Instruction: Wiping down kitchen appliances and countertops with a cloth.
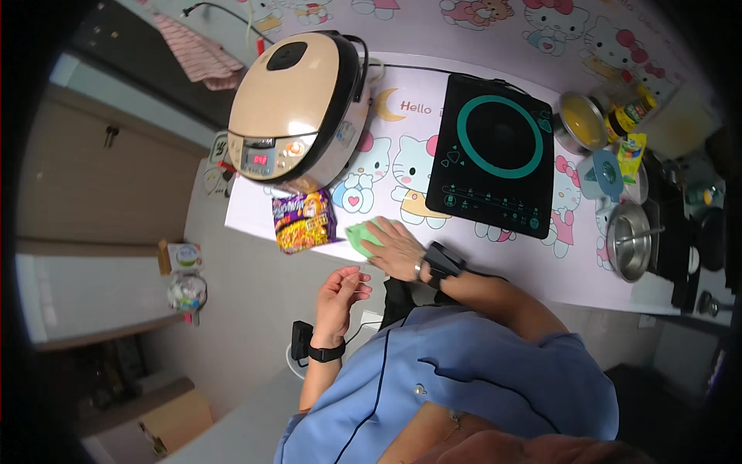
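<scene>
My right hand (400,252) lies over a light green cloth (360,239) near the front edge of the counter, fingers spread and pressing it onto the patterned surface. Off the counter's front edge, my left hand (343,290) hovers above the floor with its fingers loosely curled, a little apart and holding nothing. A purple and yellow packet of instant noodles (304,223) lies left of the cloth, its front corner at the counter edge. Behind the packet stands a beige rice cooker (290,87), lid down and display lit red.
A black induction cooktop (493,156) lies flat to the right of the rice cooker. Farther right are a steel pot with yellow contents (581,122), a blue plastic container (600,174) and a steel bowl (629,240) with a utensil in it. A striped pink towel (197,52) hangs at upper left.
</scene>
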Tool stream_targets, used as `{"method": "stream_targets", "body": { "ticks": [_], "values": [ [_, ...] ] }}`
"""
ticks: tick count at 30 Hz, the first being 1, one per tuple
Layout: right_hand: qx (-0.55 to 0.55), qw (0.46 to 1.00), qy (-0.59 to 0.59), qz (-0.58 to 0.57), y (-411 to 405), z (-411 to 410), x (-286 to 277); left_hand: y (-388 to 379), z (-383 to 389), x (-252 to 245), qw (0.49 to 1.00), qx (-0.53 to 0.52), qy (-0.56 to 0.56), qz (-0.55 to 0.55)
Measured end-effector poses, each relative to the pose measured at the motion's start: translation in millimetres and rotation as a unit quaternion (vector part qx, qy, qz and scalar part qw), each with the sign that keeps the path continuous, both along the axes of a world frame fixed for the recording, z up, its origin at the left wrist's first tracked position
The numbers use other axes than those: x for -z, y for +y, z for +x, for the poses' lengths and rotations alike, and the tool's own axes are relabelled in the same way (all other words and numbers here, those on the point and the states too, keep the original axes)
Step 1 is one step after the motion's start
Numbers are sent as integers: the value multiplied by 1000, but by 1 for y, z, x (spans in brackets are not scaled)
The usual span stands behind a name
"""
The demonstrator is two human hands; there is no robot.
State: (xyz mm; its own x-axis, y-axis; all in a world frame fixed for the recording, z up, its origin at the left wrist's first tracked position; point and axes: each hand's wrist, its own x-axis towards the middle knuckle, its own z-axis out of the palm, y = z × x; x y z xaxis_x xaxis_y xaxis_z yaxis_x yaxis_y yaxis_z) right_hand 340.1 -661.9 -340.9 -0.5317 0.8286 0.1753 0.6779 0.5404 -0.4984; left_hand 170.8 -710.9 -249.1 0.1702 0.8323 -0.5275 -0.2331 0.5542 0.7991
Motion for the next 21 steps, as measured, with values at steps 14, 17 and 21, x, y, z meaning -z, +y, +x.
{"method": "stream_targets", "body": {
  "ticks": [14,17,21],
  "values": [
    [539,821,179,-65,-130,144,-44,98,-6,2,978,197,-73,15],
    [476,865,138,81,-68,136,-82,104,1,-1,981,181,-68,36],
    [289,947,-95,101,18,142,-46,108,20,-11,984,156,-74,46]
  ]
}}
